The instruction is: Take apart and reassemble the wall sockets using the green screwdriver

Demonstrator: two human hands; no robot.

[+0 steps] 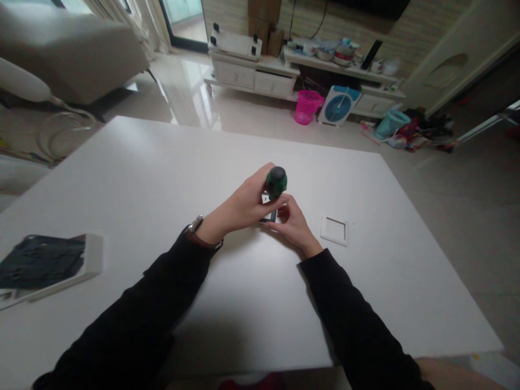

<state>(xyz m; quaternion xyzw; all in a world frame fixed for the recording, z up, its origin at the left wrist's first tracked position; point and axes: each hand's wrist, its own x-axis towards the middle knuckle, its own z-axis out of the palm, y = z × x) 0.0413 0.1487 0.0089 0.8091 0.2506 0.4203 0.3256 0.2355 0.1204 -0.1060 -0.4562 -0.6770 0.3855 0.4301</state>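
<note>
My left hand [247,203] is closed around a screwdriver [277,181] with a green and black handle, which stands roughly upright. The blade's lower end is hidden behind my fingers. Under it lies a small white wall socket [267,199] with dark edges and slots in its face. My right hand [293,222] grips the socket's right side between thumb and fingers, and my hands cover much of it. To the right of my right hand, a white square cover frame [334,230] rests flat on the table.
The white table [195,162] spreads around my hands. At its left edge lies a white casing with a dark panel [44,262]. Beyond the table stand a cabinet [252,76], a pink basket [307,106] and a blue-and-white fan [339,105]. A sofa [77,49] is at upper left.
</note>
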